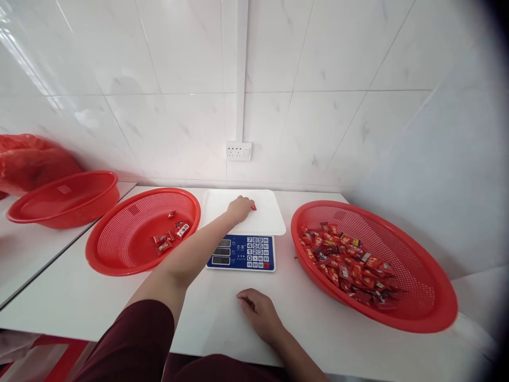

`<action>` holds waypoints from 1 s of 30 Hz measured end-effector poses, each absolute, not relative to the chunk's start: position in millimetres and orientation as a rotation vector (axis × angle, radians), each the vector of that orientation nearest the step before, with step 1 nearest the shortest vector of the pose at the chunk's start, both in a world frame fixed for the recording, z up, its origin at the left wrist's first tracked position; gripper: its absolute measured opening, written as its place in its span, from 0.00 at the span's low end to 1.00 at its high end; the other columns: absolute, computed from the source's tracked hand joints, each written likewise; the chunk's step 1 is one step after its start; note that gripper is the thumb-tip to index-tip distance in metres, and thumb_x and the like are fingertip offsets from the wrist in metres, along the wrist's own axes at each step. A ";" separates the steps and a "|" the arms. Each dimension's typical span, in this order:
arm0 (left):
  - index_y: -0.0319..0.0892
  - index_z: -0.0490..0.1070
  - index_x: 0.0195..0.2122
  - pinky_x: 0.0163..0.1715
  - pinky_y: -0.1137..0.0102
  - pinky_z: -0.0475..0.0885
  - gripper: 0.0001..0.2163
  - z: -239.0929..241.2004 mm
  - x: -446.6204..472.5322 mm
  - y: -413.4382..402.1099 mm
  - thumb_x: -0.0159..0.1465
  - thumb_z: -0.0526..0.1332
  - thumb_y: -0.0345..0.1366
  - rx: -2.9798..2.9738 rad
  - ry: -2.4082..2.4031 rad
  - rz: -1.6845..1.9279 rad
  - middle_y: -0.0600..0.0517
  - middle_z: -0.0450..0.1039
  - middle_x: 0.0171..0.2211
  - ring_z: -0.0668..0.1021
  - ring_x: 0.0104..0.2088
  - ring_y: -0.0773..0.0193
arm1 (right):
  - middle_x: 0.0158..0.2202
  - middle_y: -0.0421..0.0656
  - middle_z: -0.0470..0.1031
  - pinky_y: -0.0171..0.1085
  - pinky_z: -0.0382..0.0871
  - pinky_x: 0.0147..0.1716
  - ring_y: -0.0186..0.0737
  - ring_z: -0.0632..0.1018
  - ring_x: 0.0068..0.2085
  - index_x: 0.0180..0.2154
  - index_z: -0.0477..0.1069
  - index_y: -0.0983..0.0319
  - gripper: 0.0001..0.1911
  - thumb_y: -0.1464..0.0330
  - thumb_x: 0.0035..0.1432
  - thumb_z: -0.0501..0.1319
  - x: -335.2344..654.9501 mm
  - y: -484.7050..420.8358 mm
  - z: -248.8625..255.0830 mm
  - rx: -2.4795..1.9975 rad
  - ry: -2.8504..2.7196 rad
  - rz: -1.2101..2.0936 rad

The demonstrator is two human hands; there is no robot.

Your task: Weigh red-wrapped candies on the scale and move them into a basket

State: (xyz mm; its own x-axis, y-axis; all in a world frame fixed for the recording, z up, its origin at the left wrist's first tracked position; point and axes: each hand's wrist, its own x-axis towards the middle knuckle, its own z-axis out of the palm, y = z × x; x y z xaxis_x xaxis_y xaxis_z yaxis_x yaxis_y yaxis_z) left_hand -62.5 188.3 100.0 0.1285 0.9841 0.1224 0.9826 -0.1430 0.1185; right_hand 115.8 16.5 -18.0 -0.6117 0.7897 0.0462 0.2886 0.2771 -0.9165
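My left hand [239, 209] reaches over the white tray [210, 204] of a digital scale. Its fingers are closed on a small red wrapped candy [253, 207], which partly shows at the fingertips. Below the tray is the scale's blue keypad and display panel [240, 253]. My right hand [260, 314] rests on the table in front of the scale, loosely curled, with nothing seen in it. To the left, a red perforated basket [103, 241] holds several wrapped candies [163, 241]. The larger red basket [431, 276] on the right holds a heap of wrapped candies [350, 265].
A red basin [79, 199] stands at the far left, with a filled red plastic bag [35, 162] behind it. The white tabletop [214, 313] meets a tiled wall [186, 127] carrying a socket plate [238, 151]. Another wall borders the right side.
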 end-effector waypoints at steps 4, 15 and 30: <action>0.40 0.72 0.42 0.43 0.67 0.66 0.11 95.9 -70.0 185.2 0.60 0.54 0.28 2.374 2.049 0.377 0.47 0.73 0.40 0.69 0.45 0.56 | 0.31 0.33 0.76 0.45 0.71 0.30 0.46 0.76 0.31 0.30 0.71 0.42 0.08 0.62 0.47 0.55 114.6 17.8 -20.4 -0.955 -2.039 1.319; 0.43 0.73 0.39 0.45 0.64 0.66 0.09 153.4 -144.7 89.3 0.59 0.56 0.29 2.241 2.312 0.969 0.50 0.74 0.39 0.71 0.43 0.58 | 0.30 0.35 0.76 0.47 0.72 0.30 0.49 0.77 0.31 0.31 0.70 0.39 0.09 0.61 0.47 0.56 117.7 18.9 -23.7 -0.892 -2.043 1.329; 0.51 0.64 0.53 0.37 0.67 0.71 0.18 105.1 -153.8 -53.5 0.62 0.51 0.46 1.638 2.522 0.373 0.51 0.70 0.50 0.73 0.47 0.54 | 0.35 0.38 0.77 0.46 0.72 0.38 0.48 0.77 0.38 0.34 0.70 0.48 0.08 0.61 0.55 0.53 116.8 15.5 -19.5 -0.965 -2.137 1.288</action>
State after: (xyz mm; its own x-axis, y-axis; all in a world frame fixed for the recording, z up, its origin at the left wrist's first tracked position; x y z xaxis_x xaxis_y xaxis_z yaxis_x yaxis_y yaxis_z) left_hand -153.8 -53.5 105.1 -0.4115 0.9105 0.0403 0.8833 0.3875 0.2639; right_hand 116.8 15.5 -19.5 -0.6469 0.7619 0.0304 0.3289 0.3148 -0.8903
